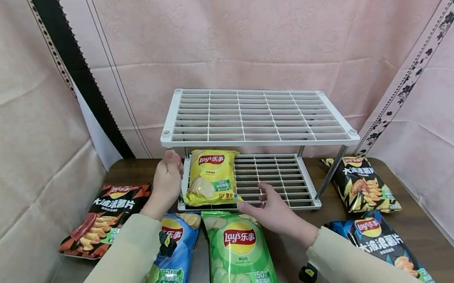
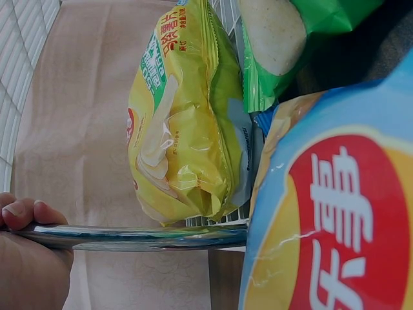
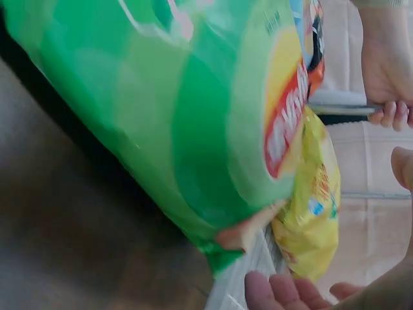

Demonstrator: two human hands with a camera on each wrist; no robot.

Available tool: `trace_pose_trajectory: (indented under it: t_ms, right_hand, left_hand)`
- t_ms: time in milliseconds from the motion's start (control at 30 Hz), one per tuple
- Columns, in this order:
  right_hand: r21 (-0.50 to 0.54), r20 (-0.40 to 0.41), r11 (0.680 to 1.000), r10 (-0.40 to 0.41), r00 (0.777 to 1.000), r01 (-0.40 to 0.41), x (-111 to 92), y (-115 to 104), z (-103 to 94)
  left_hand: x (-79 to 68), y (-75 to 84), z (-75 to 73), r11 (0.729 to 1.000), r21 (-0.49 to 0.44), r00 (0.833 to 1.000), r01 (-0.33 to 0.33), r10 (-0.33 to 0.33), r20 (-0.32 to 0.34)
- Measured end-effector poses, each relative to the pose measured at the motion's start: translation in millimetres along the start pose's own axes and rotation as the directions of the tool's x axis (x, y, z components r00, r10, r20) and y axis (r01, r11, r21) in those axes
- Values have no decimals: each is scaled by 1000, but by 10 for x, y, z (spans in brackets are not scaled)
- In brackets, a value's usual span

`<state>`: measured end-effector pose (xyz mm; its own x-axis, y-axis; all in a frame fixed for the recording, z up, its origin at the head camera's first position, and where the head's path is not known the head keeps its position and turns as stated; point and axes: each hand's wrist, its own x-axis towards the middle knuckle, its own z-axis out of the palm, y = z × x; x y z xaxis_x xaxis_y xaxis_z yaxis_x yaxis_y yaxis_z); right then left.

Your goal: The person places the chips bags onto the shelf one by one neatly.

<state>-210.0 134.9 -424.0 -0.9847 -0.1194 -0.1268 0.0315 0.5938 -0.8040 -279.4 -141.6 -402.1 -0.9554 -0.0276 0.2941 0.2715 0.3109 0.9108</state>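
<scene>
My left hand (image 1: 166, 183) grips the front left metal post (image 2: 155, 237) of a white two-tier wire rack (image 1: 252, 131), near its top; the left wrist view shows fingers curled round it. A yellow bag of Lay's potato chips (image 1: 218, 172) rests on the left part of the lower tier. My right hand (image 1: 280, 212) is by the front edge of that tier, fingers spread and lightly bent, with nothing held. Its thumb is close to the yellow bag's lower right corner; whether they touch I cannot tell. Below lies a green chip bag (image 1: 244, 270).
A blue chip bag (image 1: 172, 274) lies under my left forearm, with a black-and-red bag (image 1: 107, 219) farther left. To the right are a black-and-yellow bag (image 1: 363, 184) and a dark blue bag (image 1: 378, 241). Pink cloth (image 1: 270, 21) hangs behind the brown table (image 1: 433, 232).
</scene>
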Motion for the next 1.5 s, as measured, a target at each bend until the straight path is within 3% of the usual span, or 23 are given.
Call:
trace_pose_trajectory:
  t_ms: [367, 600, 767, 967, 1167, 1500]
  right_hand:
    - [34, 66, 992, 122, 990, -125, -282, 134, 114]
    - [101, 152, 959, 249, 956, -266, -447, 147, 157]
    - [132, 217, 938, 287, 933, -320, -523, 123, 187]
    - [162, 260, 925, 296, 919, -344, -589, 100, 229]
    - [130, 246, 919, 333, 910, -372, -605, 101, 265]
    - [68, 202, 932, 336, 920, -356, -623, 140, 347]
  left_hand:
    - [-7, 8, -7, 1000, -1, 1000, -3, 3, -3]
    - [-2, -13, 7, 1000, -8, 1000, -1, 1, 1]
    - [0, -17, 7, 1000, -8, 1000, 1, -1, 1]
    - [3, -19, 9, 1000, -11, 1000, -3, 3, 1]
    - [3, -16, 12, 1000, -22, 1000, -7, 7, 6]
    - [2, -16, 12, 1000, -22, 1000, -18, 18, 3]
